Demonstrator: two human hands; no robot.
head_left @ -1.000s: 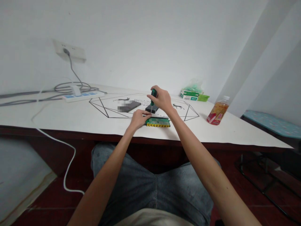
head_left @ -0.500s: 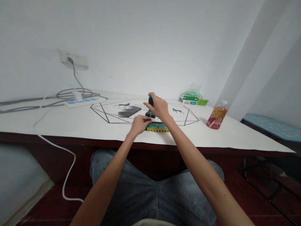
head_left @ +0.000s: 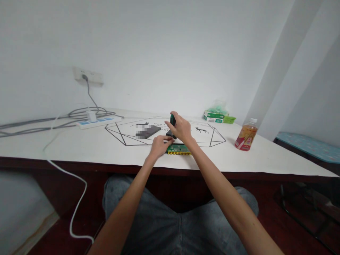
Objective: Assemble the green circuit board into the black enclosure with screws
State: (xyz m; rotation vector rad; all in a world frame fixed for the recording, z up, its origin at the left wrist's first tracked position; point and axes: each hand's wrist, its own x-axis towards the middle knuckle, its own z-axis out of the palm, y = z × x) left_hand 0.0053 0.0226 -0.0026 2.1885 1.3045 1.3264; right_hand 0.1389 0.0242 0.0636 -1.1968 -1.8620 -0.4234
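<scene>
A green circuit board (head_left: 179,149) with yellow connectors along its near edge lies on the white table (head_left: 79,148). My right hand (head_left: 181,128) is closed round a green-handled screwdriver (head_left: 172,120), held upright over the board's left end. My left hand (head_left: 159,145) rests at the board's left edge, its fingers pinched by the screwdriver's tip; what they hold is too small to make out. A small black block (head_left: 169,134) sits just behind the board, partly hidden by my hands.
A dark flat device (head_left: 148,131) lies left of the board on a black geometric drawing. A white power strip (head_left: 98,122) with cables sits at the back left, a drink bottle (head_left: 245,135) at the right, green boxes (head_left: 216,116) at the back.
My right hand has lowered the screwdriver towards the board, and my left hand's fingers have closed in at its tip. The camera has tilted, so everything sits lower in view.
</scene>
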